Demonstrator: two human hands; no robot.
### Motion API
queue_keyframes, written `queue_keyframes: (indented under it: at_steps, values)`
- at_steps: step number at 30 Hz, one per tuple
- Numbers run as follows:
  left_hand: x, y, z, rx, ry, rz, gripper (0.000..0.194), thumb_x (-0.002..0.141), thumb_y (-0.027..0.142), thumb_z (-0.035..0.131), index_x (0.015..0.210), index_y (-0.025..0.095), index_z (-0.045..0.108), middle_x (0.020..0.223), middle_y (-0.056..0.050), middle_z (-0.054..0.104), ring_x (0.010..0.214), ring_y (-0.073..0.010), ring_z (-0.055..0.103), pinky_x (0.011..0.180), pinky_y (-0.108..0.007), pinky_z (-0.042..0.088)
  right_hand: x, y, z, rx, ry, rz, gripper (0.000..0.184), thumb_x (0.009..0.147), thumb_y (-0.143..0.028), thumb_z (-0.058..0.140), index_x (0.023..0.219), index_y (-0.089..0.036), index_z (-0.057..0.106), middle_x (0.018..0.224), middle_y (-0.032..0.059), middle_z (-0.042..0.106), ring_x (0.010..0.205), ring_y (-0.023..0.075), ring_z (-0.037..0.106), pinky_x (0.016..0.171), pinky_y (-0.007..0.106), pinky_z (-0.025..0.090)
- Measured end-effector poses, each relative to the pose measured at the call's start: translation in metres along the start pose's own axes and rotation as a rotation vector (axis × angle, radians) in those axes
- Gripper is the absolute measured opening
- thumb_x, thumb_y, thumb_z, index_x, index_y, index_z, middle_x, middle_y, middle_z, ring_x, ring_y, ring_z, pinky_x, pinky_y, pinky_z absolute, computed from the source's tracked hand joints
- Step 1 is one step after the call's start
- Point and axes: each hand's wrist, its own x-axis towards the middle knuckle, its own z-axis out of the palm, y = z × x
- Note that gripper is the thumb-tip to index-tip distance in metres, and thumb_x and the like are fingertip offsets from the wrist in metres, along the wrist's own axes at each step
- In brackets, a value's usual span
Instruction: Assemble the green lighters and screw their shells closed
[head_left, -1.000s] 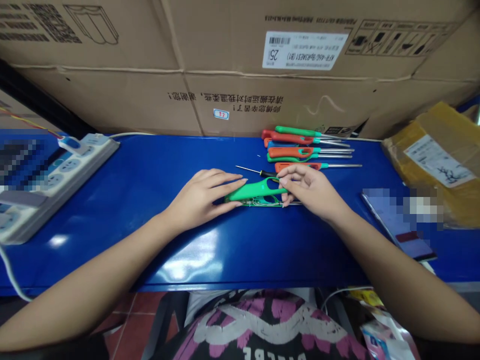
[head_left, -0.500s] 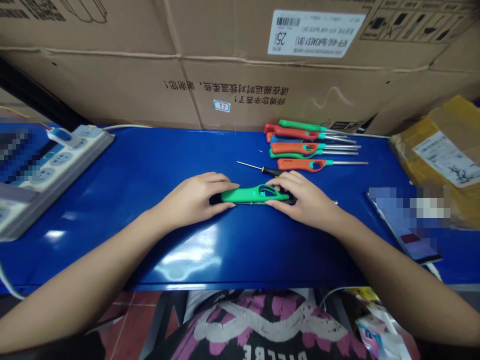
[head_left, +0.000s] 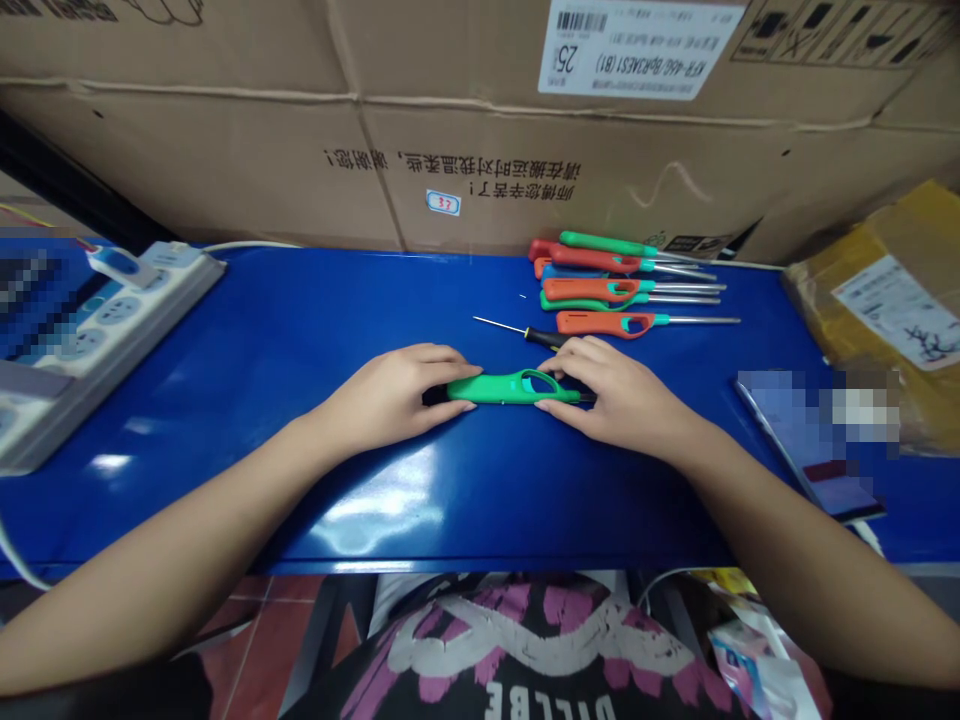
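Observation:
A green long-nosed lighter lies level between my hands just above or on the blue table; I cannot tell which. My left hand pinches its handle end with thumb and fingers. At the trigger-loop end, my right hand grips it the same way and hides most of the nozzle. The casing looks closed along its near edge. Right behind my right fingers lies a screwdriver with a black handle, its thin shaft pointing left.
Several red, orange, green and blue long-nosed lighters lie at the back, nozzles rightward. A large cardboard box walls off the rear. A white power strip is at left. A phone and a taped parcel are at right.
The gap along the green lighter's near edge, where inner parts showed, has closed as the casing halves came together. Both hands stay in nearly the same place. The view tilts slightly.

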Motion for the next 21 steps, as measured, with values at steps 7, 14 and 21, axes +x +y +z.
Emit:
queue_keyframes:
  at_steps: [7,14,21]
  values:
    - [0.002,0.002,0.003,-0.102,0.043,-0.042,0.033,0.092,0.033,0.068,0.121,0.019,0.071,0.113,-0.01,0.071,0.098,-0.021,0.069,0.088,-0.035,0.057,-0.001,-0.001,0.002,0.008,0.023,0.017,0.026,0.09,-0.037,0.068,0.113,-0.023,0.067,0.108,0.008,0.066,0.106,0.0259,0.063,0.085,0.038,0.054]
    - [0.004,0.001,0.012,-0.221,0.136,-0.116,0.035,0.084,0.037,0.077,0.114,0.018,0.075,0.106,-0.009,0.072,0.086,-0.0189,0.069,0.075,-0.031,0.057,-0.001,0.001,0.006,0.079,0.034,0.089,0.026,0.087,-0.035,0.071,0.11,-0.023,0.067,0.111,0.0074,0.067,0.102,0.0246,0.066,0.078,0.035,0.054]
    - [0.001,0.01,0.013,0.103,0.077,-0.044,0.031,0.094,0.035,0.066,0.118,0.017,0.072,0.112,-0.01,0.07,0.099,-0.0229,0.068,0.085,-0.036,0.056,0.0,-0.002,0.008,0.014,0.033,0.059,0.023,0.09,-0.034,0.069,0.109,-0.021,0.07,0.106,0.0075,0.067,0.101,0.0246,0.066,0.082,0.037,0.054]
